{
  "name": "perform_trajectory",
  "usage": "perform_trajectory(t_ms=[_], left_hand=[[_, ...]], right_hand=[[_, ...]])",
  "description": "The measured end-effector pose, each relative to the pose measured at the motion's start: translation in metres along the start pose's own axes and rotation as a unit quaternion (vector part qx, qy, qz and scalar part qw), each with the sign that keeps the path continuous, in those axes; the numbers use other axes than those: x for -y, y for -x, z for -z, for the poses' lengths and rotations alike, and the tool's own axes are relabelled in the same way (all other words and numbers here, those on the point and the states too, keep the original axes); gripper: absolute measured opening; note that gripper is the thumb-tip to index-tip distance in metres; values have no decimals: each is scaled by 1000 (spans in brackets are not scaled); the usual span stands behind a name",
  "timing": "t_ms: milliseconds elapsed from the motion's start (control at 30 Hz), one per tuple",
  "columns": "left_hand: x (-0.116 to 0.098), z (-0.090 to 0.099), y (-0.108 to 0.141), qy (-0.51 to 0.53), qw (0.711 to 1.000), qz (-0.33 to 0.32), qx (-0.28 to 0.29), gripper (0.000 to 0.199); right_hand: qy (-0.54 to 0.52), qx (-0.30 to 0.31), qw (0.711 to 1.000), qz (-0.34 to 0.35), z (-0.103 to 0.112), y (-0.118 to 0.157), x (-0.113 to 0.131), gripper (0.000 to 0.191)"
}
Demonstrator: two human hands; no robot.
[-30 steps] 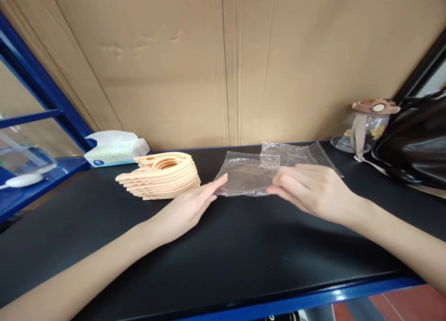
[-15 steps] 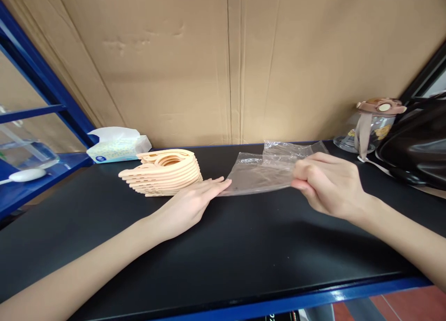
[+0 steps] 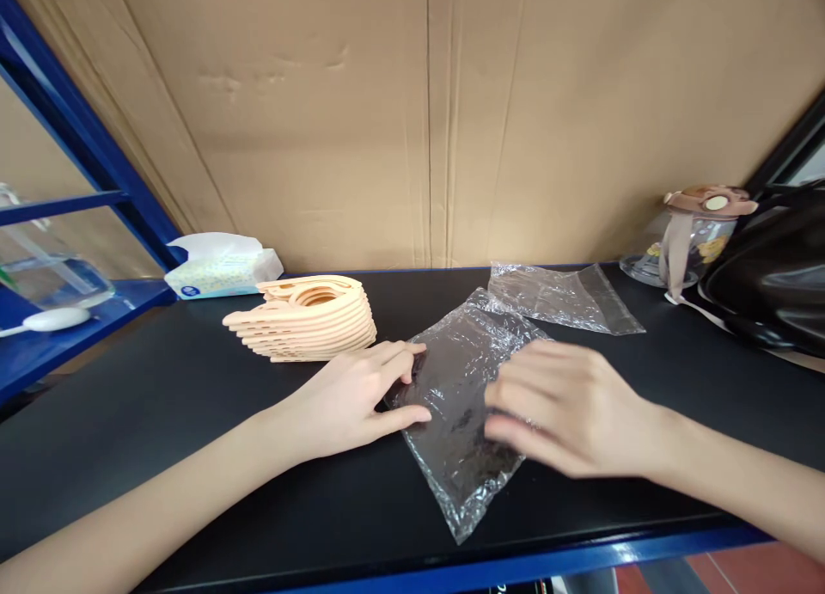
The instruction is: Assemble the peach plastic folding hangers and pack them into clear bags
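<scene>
A clear plastic bag (image 3: 461,405), crinkled and shiny, lies flat on the black tabletop with one corner pointing at the front edge. My left hand (image 3: 361,396) rests at the bag's left edge, thumb and fingers apart, fingertips touching the plastic. Over the bag's right side is my right hand (image 3: 573,409), blurred by motion; its fingers bend down toward the plastic, and I cannot tell whether they pinch it. Just behind my left hand stands a stack of several pale peach flat pieces (image 3: 309,319) with round openings, their kind unclear.
Another clear bag (image 3: 560,293) lies behind, partly meeting the first. A tissue pack (image 3: 223,267) sits at the back left. At the back right are a drinking bottle (image 3: 699,233) with a strap and a black shiny bag (image 3: 773,267). A cardboard wall (image 3: 322,121) closes the back.
The plastic bag, earlier stretched out rightward by my right hand, now lies flat, one corner toward me. My right hand has come left and nearer; my left thumb has spread from the fingers.
</scene>
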State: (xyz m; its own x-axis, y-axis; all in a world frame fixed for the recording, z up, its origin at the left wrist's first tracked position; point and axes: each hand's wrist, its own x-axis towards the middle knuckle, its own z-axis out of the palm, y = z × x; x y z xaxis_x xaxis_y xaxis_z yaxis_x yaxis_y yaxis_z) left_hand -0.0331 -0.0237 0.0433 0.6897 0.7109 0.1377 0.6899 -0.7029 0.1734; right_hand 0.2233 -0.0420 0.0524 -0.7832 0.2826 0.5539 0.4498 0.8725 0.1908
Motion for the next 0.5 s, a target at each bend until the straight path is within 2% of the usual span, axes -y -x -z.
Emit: perform_trajectory(t_ms=[133, 200, 333, 500], left_hand=[[5, -3, -1, -12, 1000, -26, 12, 35], [8, -5, -1, -39, 998, -47, 4, 36], [12, -5, -1, -67, 996, -51, -2, 34], [14, 2, 4, -7, 998, -7, 63, 47]], right_hand=[[70, -9, 989, -129, -4, 4, -34, 32], [122, 12, 975, -183, -9, 7, -44, 28], [172, 128, 940, -265, -15, 11, -49, 17], [146, 251, 905, -312, -15, 14, -50, 17]])
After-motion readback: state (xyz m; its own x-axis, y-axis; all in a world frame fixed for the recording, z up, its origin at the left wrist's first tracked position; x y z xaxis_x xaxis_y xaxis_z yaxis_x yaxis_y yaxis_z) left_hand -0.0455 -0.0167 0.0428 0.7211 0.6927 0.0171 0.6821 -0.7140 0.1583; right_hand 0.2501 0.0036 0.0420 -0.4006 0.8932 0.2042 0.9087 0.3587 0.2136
